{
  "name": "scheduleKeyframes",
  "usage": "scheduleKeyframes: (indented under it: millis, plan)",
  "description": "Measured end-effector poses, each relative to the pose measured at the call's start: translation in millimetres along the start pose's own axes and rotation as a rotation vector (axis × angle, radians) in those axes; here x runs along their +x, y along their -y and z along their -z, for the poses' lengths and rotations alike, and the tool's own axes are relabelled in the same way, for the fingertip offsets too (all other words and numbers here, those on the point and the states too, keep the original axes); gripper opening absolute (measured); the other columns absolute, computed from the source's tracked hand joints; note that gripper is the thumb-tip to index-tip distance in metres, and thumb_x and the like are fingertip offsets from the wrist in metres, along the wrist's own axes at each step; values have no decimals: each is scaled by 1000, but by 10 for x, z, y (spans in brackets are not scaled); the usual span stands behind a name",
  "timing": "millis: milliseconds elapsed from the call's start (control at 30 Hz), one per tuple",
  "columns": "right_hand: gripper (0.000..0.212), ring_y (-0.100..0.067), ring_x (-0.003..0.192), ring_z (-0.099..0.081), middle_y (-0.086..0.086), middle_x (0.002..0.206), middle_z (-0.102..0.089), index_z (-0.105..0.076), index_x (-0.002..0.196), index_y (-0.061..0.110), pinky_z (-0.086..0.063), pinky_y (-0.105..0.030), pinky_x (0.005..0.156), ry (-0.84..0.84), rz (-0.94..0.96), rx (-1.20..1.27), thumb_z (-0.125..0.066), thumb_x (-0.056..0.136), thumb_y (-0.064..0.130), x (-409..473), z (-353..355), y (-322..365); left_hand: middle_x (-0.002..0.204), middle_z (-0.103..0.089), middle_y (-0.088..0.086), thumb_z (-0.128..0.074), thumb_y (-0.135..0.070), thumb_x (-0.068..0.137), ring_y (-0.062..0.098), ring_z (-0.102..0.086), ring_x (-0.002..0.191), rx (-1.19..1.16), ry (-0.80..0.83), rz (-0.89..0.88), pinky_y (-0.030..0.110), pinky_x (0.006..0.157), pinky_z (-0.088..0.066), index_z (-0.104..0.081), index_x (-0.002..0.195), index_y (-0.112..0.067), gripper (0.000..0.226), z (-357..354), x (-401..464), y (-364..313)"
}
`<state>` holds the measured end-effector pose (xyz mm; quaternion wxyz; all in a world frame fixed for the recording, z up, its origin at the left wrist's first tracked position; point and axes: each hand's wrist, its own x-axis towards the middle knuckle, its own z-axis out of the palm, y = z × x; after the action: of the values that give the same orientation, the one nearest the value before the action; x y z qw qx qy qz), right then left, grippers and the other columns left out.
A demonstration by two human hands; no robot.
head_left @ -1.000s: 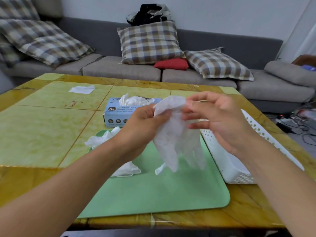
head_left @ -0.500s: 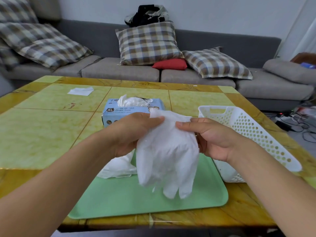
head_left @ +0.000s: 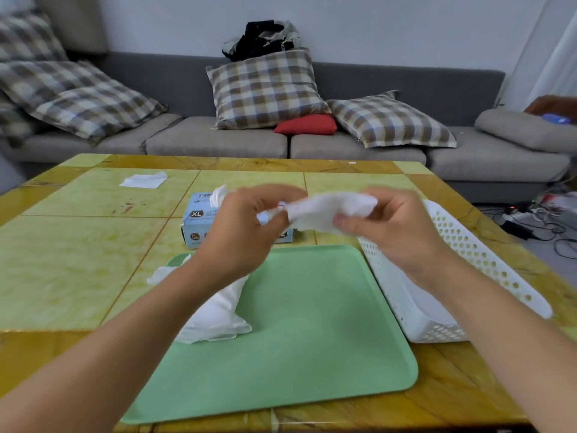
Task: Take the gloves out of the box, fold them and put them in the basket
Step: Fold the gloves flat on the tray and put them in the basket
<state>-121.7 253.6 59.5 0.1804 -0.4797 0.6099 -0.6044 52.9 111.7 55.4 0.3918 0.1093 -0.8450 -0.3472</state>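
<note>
While both hands pinch it in mid-air, a white glove [head_left: 331, 210] is being folded at the centre of the frame.

With the left hand [head_left: 246, 232] clamping its fingers [head_left: 282, 214] on the glove's left end and the right hand [head_left: 393, 226] curling its fingers [head_left: 346, 220] round the right end, the glove hangs bunched and blurred between them, above the far edge of the green tray [head_left: 306, 339]. To fold it well, I judge the ends should meet squarely and the bundle stay pinched flat so it doesn't spring open before reaching the white basket [head_left: 468, 260] just right of the tray. Behind the hands sits the blue glove box [head_left: 199, 226] with more gloves poking out; a loose pile of gloves [head_left: 218, 317] lies on the tray's left side, on the yellow tabletop [head_left: 78, 260].
</note>
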Motion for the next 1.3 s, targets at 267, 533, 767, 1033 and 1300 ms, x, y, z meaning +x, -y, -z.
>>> scheduleKeyframes:
  millis: [267, 533, 767, 1033, 1300]
  plan:
    - [15, -11, 82, -65, 10, 87, -70, -73, 87, 27, -56, -40, 74, 684, -28, -1043, -66, 81, 15, -329, -203, -427, 99, -71, -16, -78, -16, 81, -2, -62, 90, 301, 684, 104, 22, 87, -50, -79, 96, -29, 20, -279, -584, 576]
    - [43, -8, 75, -65, 11, 79, -70, -74, 82, 26, -59, -38, 73, 909, -222, -956, -72, 71, 68, -432, -198, -314, 95, -64, -13, -67, -29, 74, 2, -58, 84, 301, 881, 100, 11, 76, -45, -75, 103, -32, 30, -196, -599, 424]
    - [87, -15, 144, -32, 9, 157, -35, -40, 150, 33, -36, -41, 115, 823, -161, -1069, -68, 78, 72, -421, -364, -481, 104, -58, -15, -67, -67, 80, 7, -55, 94, 606, 737, 106, 33, 84, -49, -65, 107, -34, 42, -268, -638, 474]
    - [114, -14, 153, 22, 10, 165, 26, 12, 161, 30, 3, -37, 126, 926, -226, -1085, -50, 81, 83, -472, -379, -629, 116, -47, -6, -51, -74, 86, 16, -50, 104, 789, 760, 26, 36, 86, -47, -46, 128, -27, 63, -377, -762, 379]
    - [49, -11, 126, -55, 11, 141, -59, -58, 139, 29, -46, -37, 105, 552, 92, -928, -57, 97, 54, -181, -732, -188, 127, -62, -9, -64, -60, 85, 8, -54, 105, 635, 461, 239, 28, 91, -45, -59, 128, -30, 53, 692, -412, 508]
